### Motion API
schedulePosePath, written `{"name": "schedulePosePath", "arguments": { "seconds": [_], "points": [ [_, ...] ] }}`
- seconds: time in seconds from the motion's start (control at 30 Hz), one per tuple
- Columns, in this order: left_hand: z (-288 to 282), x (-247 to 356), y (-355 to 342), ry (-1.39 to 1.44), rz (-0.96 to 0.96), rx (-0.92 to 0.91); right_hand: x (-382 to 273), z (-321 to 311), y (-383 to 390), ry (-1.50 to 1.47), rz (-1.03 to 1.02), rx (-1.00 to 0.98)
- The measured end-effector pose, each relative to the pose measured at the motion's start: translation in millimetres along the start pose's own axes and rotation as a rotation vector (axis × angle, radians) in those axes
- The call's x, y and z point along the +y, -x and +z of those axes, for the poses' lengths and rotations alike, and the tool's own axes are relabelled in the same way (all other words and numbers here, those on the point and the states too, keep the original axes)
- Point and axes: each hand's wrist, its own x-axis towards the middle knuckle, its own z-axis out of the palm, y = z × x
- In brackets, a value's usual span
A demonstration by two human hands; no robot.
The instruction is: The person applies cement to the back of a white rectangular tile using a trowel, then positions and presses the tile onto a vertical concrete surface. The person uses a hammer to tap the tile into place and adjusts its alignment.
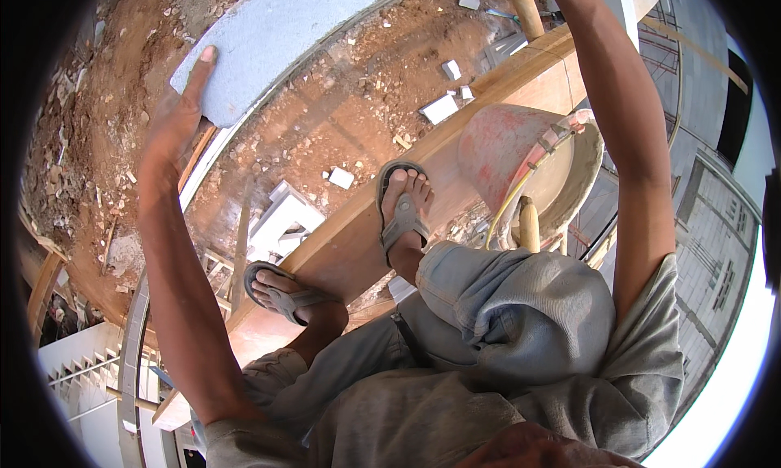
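Note:
My left hand point(185, 118) grips the near left end of a long, pale grey-white slab point(268, 45), thumb on its face and fingers hidden behind it. The slab runs up and right, beyond the top edge of the view. My right arm point(622, 118) stretches up to the top edge, where the hand is cut off. Between my right arm and my feet, a mortar-smeared bucket point(498, 147) stands tilted on or beside the wooden plank point(358, 248), with a wooden tool handle point(529, 224) at its mouth.
My sandalled feet point(404, 212) stand on the plank, raised above reddish rubble-strewn ground point(325, 134). White broken blocks point(439, 108) lie below. A wooden pole point(523, 8) rises at the top. A grey block wall point(708, 248) stands to the right, timber framing point(45, 293) to the left.

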Motion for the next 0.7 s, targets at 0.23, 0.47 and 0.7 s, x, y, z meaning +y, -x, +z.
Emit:
{"name": "schedulePosePath", "arguments": {
  "seconds": [0.23,0.47,0.7],
  "points": [
    [9,6,-7,0.041,-0.043,-0.061,6,70,73,-1.766,1.559,0.493],
    [-13,-27,26,0.057,-0.288,-0.155,-9,151,27,-1.907,1.794,0.815],
    [-11,-18,63,-0.361,-0.234,-0.662,-15,180,18,-1.904,1.770,1.349]
  ]
}}
